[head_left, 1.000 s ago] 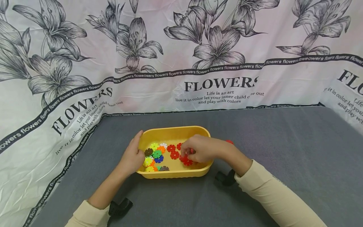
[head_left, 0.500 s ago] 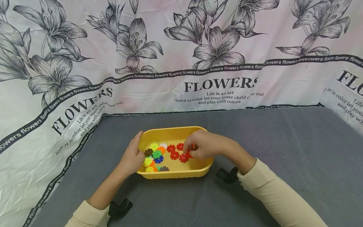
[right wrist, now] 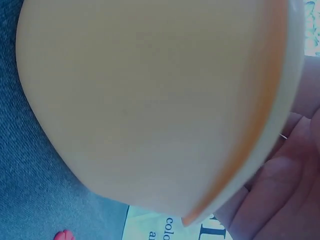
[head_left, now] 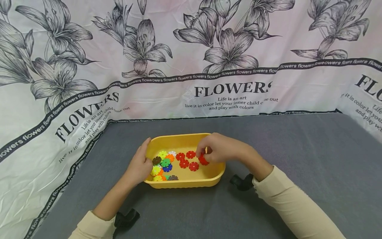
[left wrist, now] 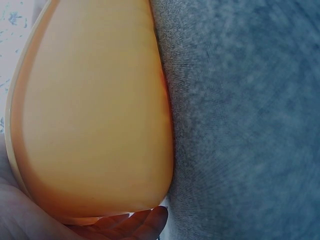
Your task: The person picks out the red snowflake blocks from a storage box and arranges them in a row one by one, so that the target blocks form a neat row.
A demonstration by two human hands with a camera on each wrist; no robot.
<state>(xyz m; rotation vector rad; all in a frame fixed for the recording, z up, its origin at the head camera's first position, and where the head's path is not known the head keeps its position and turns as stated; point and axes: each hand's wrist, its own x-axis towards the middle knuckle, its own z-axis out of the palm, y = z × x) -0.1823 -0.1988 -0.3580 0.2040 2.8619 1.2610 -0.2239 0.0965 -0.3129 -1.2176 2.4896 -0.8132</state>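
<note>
A yellow plastic tub (head_left: 185,183) stands on the grey cloth, with flower-shaped plastic discs inside. My left hand (head_left: 138,167) holds its left end, thumb over the rim and fingers around the outside wall; the left wrist view shows the fingertips (left wrist: 152,222) at the tub's end. Over the right part of the tub, my right hand (head_left: 219,147) pinches a red flower disc (head_left: 203,160) between thumb and fingers, low over the tub floor. Several red discs (head_left: 184,163) lie to the left of those fingers. A mixed group of coloured discs, including a green one (head_left: 165,162), lies at the left end.
A grey cloth (head_left: 283,142) covers the table. Behind it hangs a white curtain (head_left: 167,96) printed with flowers and lettering. Outside the tub, a red disc (right wrist: 65,235) lies on the cloth in the right wrist view. Black wrist mounts (head_left: 241,182) sit under both forearms.
My right hand has moved a little right within the tub, drawing a red disc away from the other red ones. The left hand has stayed on the tub's end.
</note>
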